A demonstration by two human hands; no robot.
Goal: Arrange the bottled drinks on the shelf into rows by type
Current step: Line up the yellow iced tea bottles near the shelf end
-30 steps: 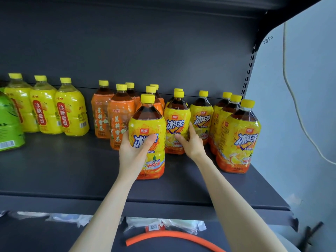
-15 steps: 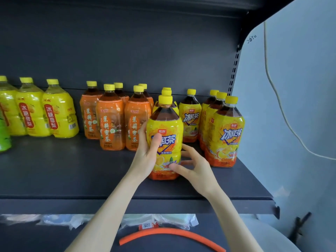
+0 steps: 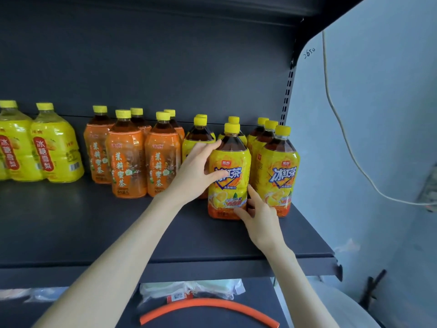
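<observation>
A yellow-labelled iced tea bottle (image 3: pixel 234 159) with dark tea and a yellow cap stands upright on the dark shelf (image 3: pixel 94 228), at the front of the middle iced tea row. My left hand (image 3: pixel 196 171) lies against its left side, fingers straight along the shoulder and thumb on the label. My right hand (image 3: pixel 259 214) touches its lower right, thumb at the base and a finger pointing up between it and the front right iced tea bottle (image 3: pixel 279 166). More iced tea bottles stand behind, partly hidden. Orange jasmine tea bottles (image 3: pixel 126 162) stand to the left.
Yellow pear drink bottles (image 3: pixel 56 152) stand at the far left. The shelf's slotted upright (image 3: pixel 287 91) and a wall with a hanging cable (image 3: pixel 343 138) close the right side. On the lower level lie an orange hose (image 3: pixel 208 306) and plastic bags (image 3: pixel 189 287).
The iced tea bottle has moved right, from in front of the orange bottles to beside the front right iced tea bottle. My left hand's grip has loosened; my right hand dropped to its base.
</observation>
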